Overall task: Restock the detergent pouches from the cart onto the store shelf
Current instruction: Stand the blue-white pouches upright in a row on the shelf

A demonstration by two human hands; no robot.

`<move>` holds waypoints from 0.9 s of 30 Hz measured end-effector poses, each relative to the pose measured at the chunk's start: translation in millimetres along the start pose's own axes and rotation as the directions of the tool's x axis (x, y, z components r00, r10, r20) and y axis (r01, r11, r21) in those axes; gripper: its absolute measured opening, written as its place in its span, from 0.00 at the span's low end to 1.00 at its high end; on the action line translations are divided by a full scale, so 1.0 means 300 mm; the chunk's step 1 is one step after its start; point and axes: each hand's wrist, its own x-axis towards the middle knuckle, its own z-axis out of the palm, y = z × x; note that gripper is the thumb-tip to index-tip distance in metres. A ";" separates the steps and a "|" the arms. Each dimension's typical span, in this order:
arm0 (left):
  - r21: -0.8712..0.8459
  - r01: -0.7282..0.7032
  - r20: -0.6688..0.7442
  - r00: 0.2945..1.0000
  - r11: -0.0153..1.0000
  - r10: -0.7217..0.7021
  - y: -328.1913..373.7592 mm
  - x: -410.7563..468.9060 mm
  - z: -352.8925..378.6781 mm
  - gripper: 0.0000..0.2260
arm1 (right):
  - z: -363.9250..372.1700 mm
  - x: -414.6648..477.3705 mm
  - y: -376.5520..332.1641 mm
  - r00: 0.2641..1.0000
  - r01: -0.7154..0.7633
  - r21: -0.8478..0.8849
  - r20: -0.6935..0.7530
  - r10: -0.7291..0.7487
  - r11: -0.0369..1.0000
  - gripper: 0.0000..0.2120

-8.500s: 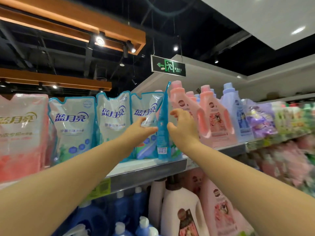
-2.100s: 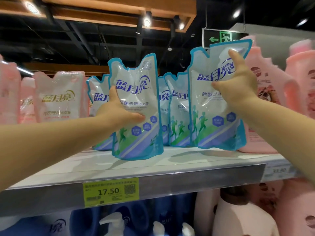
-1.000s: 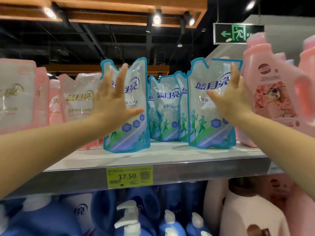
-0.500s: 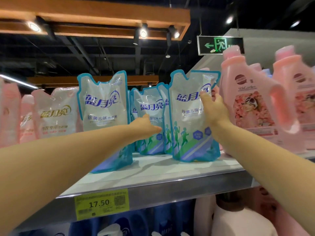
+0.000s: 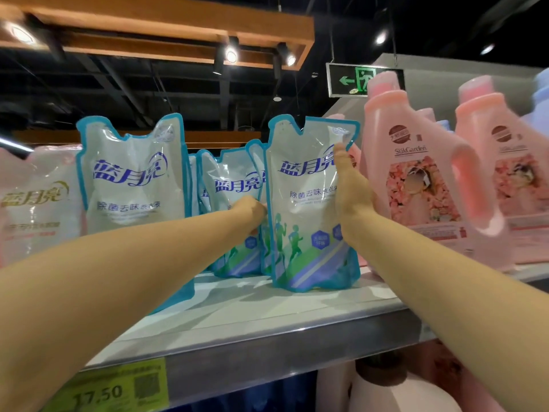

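Observation:
Several blue-edged detergent pouches stand upright on the grey store shelf (image 5: 267, 310). My right hand (image 5: 350, 188) lies along the right edge of the front right pouch (image 5: 300, 209), fingers pointing up, and holds it there. My left hand (image 5: 252, 211) reaches to that pouch's left edge, with its fingers hidden behind it, in front of the back-row pouches (image 5: 231, 185). The front left pouch (image 5: 130, 179) stands alone above my left forearm, and no hand touches it. No cart is in view.
Pink handled detergent bottles (image 5: 416, 185) crowd the shelf right beside the front right pouch. Pink and white pouches (image 5: 32, 197) stand at the far left. A yellow 17.50 price tag (image 5: 110, 391) hangs on the shelf lip. A white bottle (image 5: 386, 391) sits on the shelf below.
My left hand has left the front left pouch and moved right to the left edge of the right pouch. My right hand has stayed on the right pouch.

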 end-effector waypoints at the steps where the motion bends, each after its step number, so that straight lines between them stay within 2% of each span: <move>1: -0.004 0.002 -0.005 1.000 1.000 -0.002 0.004 -0.002 0.001 0.10 | 0.001 -0.009 0.002 0.999 0.031 -0.052 0.014 -0.030 0.998 0.28; 4: -0.080 0.013 -0.049 0.999 0.997 -0.017 0.019 -0.010 0.004 0.06 | 0.002 0.002 0.013 0.996 0.091 -0.116 0.018 -0.089 0.989 0.20; 6: -0.155 0.014 -0.058 0.998 0.988 -0.024 0.026 -0.015 0.017 0.10 | -0.001 0.010 0.022 0.994 0.113 -0.155 0.007 -0.113 0.981 0.12; 9: -0.299 0.107 -0.031 0.992 0.948 -0.122 0.047 -0.059 0.016 0.12 | 0.001 0.022 0.028 0.992 0.114 -0.163 -0.028 -0.120 0.980 0.10; 11: -0.326 0.113 -0.047 0.990 0.938 -0.136 0.055 -0.080 0.000 0.11 | 0.004 0.023 0.029 0.991 0.120 -0.167 -0.037 -0.127 0.979 0.10; 13: -0.282 0.111 -0.054 0.990 0.953 -0.132 0.051 -0.094 -0.014 0.12 | 0.004 0.019 0.030 0.991 0.117 -0.181 -0.047 -0.127 0.977 0.10; 16: -0.214 0.078 -0.050 0.995 0.974 -0.091 0.035 -0.095 -0.016 0.07 | 0.000 0.018 0.031 0.992 0.113 -0.191 -0.040 -0.123 0.975 0.12; 22: -0.022 0.060 -0.026 0.998 0.998 -0.060 0.008 -0.067 -0.009 0.12 | 0.002 0.020 0.031 0.992 0.099 -0.198 -0.052 -0.111 0.975 0.18; 24: 0.086 0.014 -0.068 0.998 0.996 -0.008 -0.002 -0.049 -0.009 0.10 | 0.004 0.023 0.030 0.990 0.111 -0.223 -0.055 -0.127 0.968 0.19; 27: 0.158 -0.036 -0.134 0.989 0.987 0.057 -0.020 -0.032 -0.011 0.08 | 0.005 0.020 0.028 0.989 0.117 -0.263 -0.062 -0.137 0.958 0.20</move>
